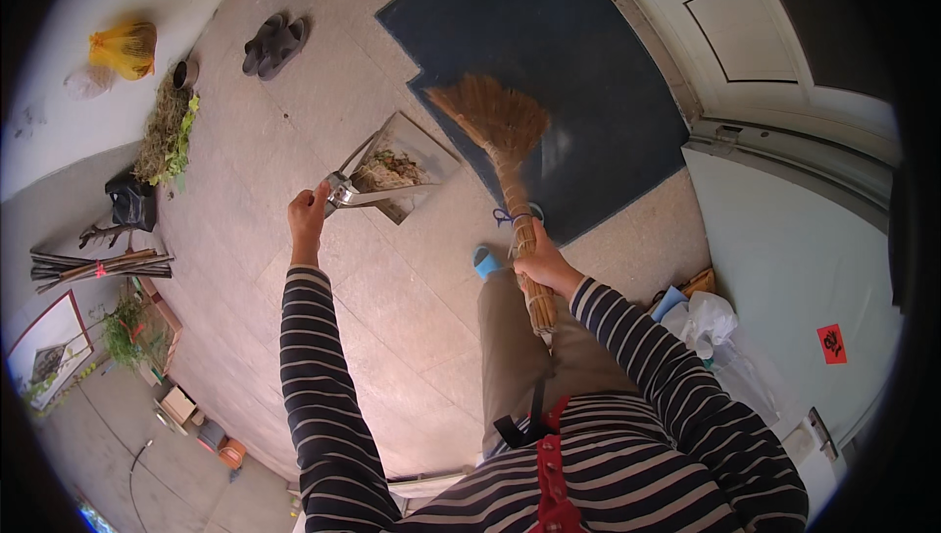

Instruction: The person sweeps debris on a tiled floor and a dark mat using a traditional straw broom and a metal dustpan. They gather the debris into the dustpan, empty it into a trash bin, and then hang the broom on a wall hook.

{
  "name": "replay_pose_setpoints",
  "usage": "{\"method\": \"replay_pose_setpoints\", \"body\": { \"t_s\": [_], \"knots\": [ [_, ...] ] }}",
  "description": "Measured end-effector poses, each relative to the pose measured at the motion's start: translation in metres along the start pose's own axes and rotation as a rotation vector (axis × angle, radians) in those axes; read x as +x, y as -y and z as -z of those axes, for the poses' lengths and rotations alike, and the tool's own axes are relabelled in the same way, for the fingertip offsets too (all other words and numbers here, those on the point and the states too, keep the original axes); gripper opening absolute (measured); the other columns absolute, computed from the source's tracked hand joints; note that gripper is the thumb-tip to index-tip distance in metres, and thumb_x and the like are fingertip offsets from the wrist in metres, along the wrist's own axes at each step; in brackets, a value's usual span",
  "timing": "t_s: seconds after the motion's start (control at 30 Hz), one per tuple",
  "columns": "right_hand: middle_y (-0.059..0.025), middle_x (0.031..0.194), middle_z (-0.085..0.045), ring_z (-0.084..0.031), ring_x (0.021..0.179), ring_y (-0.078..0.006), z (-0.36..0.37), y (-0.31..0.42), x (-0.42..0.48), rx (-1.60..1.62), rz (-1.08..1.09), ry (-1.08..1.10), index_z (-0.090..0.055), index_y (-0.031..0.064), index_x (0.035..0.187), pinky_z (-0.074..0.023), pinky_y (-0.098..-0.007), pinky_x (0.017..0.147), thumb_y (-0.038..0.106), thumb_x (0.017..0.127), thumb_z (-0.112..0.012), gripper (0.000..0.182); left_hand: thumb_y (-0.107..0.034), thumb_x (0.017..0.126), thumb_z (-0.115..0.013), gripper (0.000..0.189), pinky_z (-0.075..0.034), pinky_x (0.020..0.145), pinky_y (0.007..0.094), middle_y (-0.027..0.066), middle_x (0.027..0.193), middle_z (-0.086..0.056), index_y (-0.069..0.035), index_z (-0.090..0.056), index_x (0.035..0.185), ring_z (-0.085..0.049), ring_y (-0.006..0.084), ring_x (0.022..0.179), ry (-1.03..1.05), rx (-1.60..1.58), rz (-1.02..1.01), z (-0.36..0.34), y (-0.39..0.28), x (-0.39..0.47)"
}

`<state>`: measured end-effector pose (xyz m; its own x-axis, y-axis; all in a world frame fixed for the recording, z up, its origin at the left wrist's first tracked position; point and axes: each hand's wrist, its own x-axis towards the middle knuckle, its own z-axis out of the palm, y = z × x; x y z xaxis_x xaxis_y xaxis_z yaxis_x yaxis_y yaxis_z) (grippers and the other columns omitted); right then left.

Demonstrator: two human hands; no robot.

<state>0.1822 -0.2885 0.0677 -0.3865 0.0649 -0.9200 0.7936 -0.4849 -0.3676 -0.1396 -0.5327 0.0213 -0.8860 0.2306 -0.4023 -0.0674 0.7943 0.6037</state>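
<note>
My left hand (306, 215) grips the handle of a metal dustpan (434, 147), whose tray is over the tiled floor beside the mat. A small heap of dry plant debris (390, 171) lies in the dustpan. In my right hand (545, 262) is the bound-stalk handle of a straw broom (507, 143), with blue string tied around it. Its bristle head fans out over the left part of a dark blue mat (603, 92) and looks slightly blurred. I cannot tell whether the bristles touch the mat.
Dark sandals (274, 46) rest on the floor at upper left. Along the left wall are dried plants (163, 136), a black bag (132, 200) and bundled sticks (103, 268). A pale door (794, 261) stands at right, with plastic bags (709, 323) beside it. My blue slipper (485, 262) is below the broom.
</note>
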Motion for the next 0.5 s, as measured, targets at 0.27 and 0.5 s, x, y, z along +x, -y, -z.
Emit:
{"method": "replay_pose_setpoints", "body": {
  "t_s": [0.27, 0.5],
  "knots": [
    [-0.0125, 0.083, -0.050, -0.052, 0.051, -0.0160, 0.025, 0.067, -0.064, 0.090, 0.020, 0.018, -0.004, 0.0083, 0.135, -0.0451, -0.0273, 0.044, -0.001, 0.066, -0.050, 0.083, -0.042, 0.075, -0.060, 0.052, -0.025, 0.042, 0.0315, 0.0029, 0.046, -0.034, 0.000, -0.043, 0.050, -0.029, 0.0113, 0.047, 0.033, 0.005, 0.007, 0.012, -0.018, 0.057],
    [-0.0142, 0.083, -0.052, -0.055, 0.049, -0.0186, -0.048, 0.050, 0.073, -0.166, 0.061, -0.193, -0.001, 0.0090, 0.134, -0.0454, -0.0287, 0.044, 0.001, 0.066, -0.051, 0.085, -0.042, 0.072, -0.062, 0.049, -0.031, 0.043, 0.0327, 0.0089, 0.046, -0.041, 0.002, -0.047, 0.054, -0.035, 0.0138, 0.045, 0.068, 0.184, -0.145, 0.008, -0.063, 0.102]
  ]
}}
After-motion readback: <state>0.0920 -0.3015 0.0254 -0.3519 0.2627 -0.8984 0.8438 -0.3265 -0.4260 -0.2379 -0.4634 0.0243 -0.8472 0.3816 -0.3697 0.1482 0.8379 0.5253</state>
